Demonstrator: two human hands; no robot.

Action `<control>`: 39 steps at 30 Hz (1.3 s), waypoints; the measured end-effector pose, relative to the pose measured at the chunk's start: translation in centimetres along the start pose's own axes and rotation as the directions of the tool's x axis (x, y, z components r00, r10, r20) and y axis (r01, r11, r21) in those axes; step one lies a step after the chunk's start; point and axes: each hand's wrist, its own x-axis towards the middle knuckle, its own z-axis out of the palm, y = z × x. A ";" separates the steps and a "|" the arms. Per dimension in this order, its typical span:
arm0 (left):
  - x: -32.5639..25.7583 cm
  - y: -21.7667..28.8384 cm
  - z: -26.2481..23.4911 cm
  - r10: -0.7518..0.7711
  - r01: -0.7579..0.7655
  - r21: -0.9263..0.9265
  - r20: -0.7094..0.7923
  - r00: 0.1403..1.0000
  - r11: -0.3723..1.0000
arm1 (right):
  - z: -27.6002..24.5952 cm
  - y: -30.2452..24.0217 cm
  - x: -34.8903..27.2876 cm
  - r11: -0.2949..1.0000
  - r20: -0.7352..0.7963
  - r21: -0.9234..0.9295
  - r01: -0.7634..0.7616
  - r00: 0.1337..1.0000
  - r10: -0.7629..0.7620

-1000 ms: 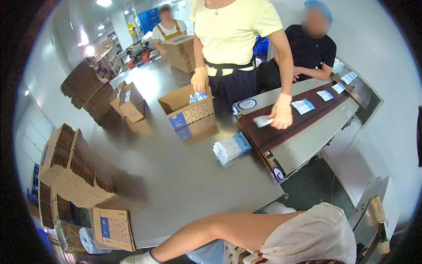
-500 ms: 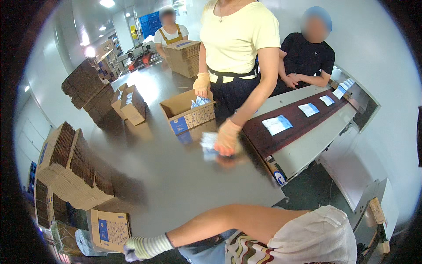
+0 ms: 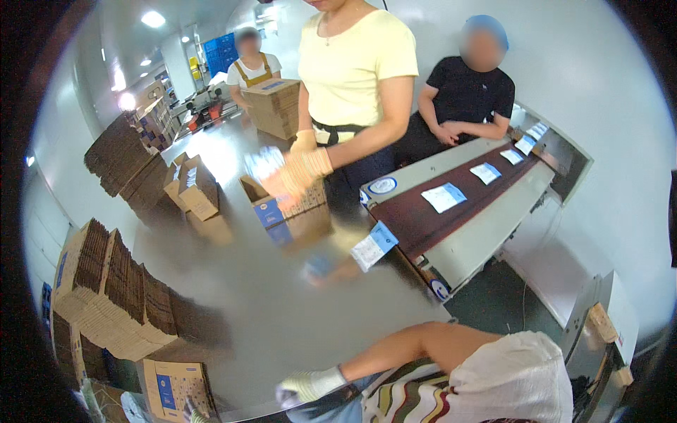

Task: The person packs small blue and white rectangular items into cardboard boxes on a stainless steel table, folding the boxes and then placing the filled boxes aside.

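While at table edge (image 3: 247,409): gloved left grip (image 3: 303,386).

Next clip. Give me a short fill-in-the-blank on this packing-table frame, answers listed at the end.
1. The co-worker in the yellow shirt wears ____ on both hands.
2. The flat packets lie in a row on the dark ____.
3. The open cardboard box in front of that co-worker stands on the grey ____.
4. The wearer's gloved hand rests at the table's near ____.

Missing words: gloves; conveyor belt; table; edge
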 end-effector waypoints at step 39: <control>10.9 -1.1 8.9 0.407 -0.436 0.232 0.164 0.898 0.869 | -26.7 -9.7 20.3 0.927 -0.264 -0.017 0.375 0.892 -0.366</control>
